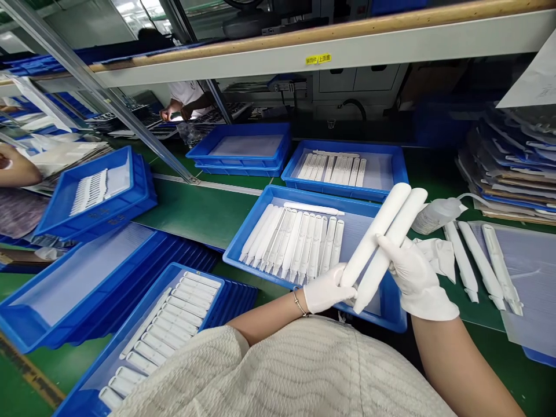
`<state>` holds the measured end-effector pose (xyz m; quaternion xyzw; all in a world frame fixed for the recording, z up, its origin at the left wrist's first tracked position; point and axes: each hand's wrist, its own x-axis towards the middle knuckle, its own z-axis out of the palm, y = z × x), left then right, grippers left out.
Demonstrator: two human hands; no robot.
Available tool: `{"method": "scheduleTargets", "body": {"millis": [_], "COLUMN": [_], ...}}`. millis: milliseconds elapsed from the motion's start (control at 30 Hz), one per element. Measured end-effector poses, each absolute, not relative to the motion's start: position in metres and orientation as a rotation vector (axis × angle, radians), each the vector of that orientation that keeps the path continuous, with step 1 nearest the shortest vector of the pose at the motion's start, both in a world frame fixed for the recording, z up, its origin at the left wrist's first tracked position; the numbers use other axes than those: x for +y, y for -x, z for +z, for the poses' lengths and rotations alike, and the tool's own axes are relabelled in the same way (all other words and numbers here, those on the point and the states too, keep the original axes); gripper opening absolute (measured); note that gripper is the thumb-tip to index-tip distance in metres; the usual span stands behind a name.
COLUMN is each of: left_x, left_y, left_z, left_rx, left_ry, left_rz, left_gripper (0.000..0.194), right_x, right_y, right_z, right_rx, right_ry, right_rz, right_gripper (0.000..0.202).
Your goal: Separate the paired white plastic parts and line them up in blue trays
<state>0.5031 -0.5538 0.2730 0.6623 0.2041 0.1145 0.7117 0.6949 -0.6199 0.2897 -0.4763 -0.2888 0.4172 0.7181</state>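
Observation:
Two long white plastic parts [376, 237] with smooth rounded ends are held side by side, tilted, in front of my body. My gloved left hand [326, 289] grips them at their lower ends. Around their middle, my gloved right hand [419, 281] is closed, its thumb lying across the nearer part. Beneath them is a blue tray [243, 231] holding a row of similar white pieces [295, 240], with one piece lying crosswise above the row. To the right of my right hand, three loose white pieces [480, 260] lie on the bench and a plastic sheet.
A squeeze bottle [438, 214] and a crumpled white cloth [436, 255] lie right. Behind them rises a stack of sheets [512, 168]. More blue trays [347, 188] stand behind and left. A metal post [113, 104] slants at left; co-workers' arms [17, 165] show beyond.

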Motion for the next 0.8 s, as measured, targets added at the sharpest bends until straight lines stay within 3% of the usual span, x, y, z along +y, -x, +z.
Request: {"method": "scheduleTargets", "body": {"millis": [133,333,633,800], "left_x": [-0.553,-0.549,-0.555,-0.550], "left_y": [-0.504,-0.504,-0.506,-0.505], "left_z": [0.273,0.270,0.269,0.257], "left_rx": [0.508,0.729,0.503,0.436], "left_ry": [-1.386,-1.326,-1.038,-1.058], "left_rz": [0.283,0.337,0.269,0.187], "left_gripper": [0.057,0.054,0.068,0.070], "right_x": [-0.620,-0.617,-0.612,-0.612], "right_y": [-0.698,-0.703,-0.695,-0.693], "right_z": [0.288,0.288,0.286,0.289], "right_rx": [-0.684,-0.581,-0.501,-0.560], "right_ry": [1.009,0.977,0.892,0.931], "right_rz": [0.964,0.954,1.055,1.037], "right_gripper": [0.039,0.050,0.034,0.041]}}
